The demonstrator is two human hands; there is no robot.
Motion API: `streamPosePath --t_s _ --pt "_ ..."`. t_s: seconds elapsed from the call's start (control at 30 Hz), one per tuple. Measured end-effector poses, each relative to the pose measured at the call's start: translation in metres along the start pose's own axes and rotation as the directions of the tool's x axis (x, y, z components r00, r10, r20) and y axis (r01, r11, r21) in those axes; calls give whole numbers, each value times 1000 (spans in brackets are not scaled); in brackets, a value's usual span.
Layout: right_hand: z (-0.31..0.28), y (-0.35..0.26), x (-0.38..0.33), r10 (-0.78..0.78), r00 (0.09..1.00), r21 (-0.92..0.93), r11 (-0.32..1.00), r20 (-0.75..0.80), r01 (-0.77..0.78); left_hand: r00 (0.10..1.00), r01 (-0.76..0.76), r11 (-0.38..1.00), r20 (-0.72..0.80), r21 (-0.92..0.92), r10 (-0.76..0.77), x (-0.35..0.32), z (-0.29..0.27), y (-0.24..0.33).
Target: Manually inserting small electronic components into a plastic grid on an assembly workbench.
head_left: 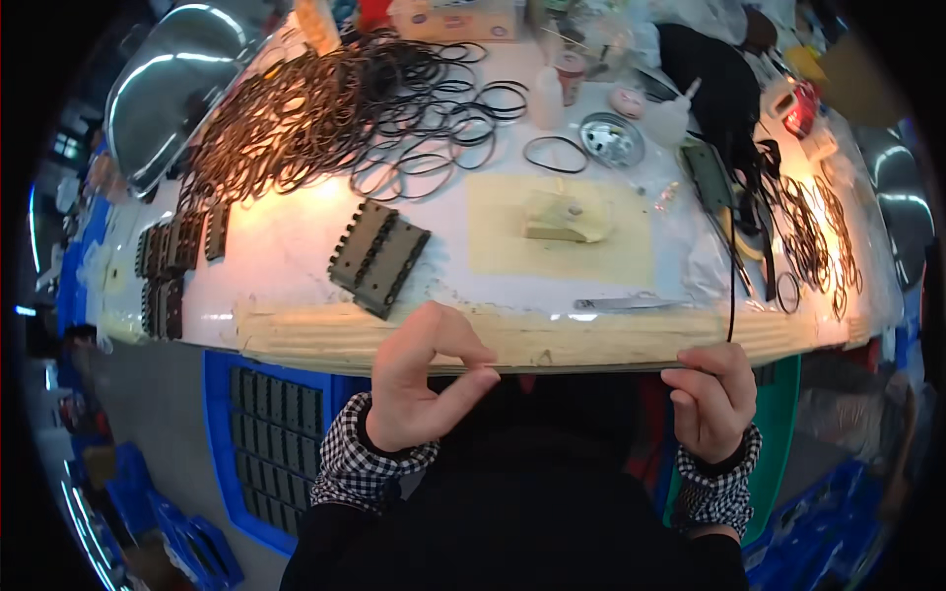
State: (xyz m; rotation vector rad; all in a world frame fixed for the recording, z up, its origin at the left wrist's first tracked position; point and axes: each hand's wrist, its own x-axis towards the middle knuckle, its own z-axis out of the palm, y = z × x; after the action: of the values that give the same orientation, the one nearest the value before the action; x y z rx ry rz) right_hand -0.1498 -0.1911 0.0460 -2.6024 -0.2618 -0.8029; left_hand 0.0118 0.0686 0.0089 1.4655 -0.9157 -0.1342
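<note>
My left hand (424, 379) is closed in a pinch at the table's front edge, thumb and forefinger together. To its right, my right hand (716, 399) is closed with curled fingers. A thin black cord (731, 286) rises from the right hand over the table. Between the two hands a thin dark line runs along the table edge and seems to be the same cord, hard to tell from the edge. Just beyond my left hand lie dark olive toothed blocks (378, 256), side by side. A small block (557, 232) rests on a yellow sheet (493, 251).
Many black rings (325, 118) lie heaped at the far left, with more loops (813, 236) at right. Toothed blocks (172, 246) stand at left. A white bottle (546, 98), metal dish (611, 141) and tweezers (631, 304) are on the table. A blue crate (219, 433) sits below.
</note>
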Motion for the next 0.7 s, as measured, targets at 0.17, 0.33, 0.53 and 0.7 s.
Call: streamPosePath --t_s 0.17,0.33,0.53,0.7 --pt "21 -10 25 -126 983 85 990 135 116 792 265 856 -606 445 70 -36 -101 -12" --pt "35 -15 37 -164 956 99 985 242 143 695 494 486 -663 721 278 -55 -209 -35" --pt "41 -19 44 -178 941 108 982 288 152 827 479 188 -513 857 232 -25 -278 -82" --pt "40 -19 42 -137 945 94 989 296 114 821 563 90 -568 822 58 -9 -296 -101"
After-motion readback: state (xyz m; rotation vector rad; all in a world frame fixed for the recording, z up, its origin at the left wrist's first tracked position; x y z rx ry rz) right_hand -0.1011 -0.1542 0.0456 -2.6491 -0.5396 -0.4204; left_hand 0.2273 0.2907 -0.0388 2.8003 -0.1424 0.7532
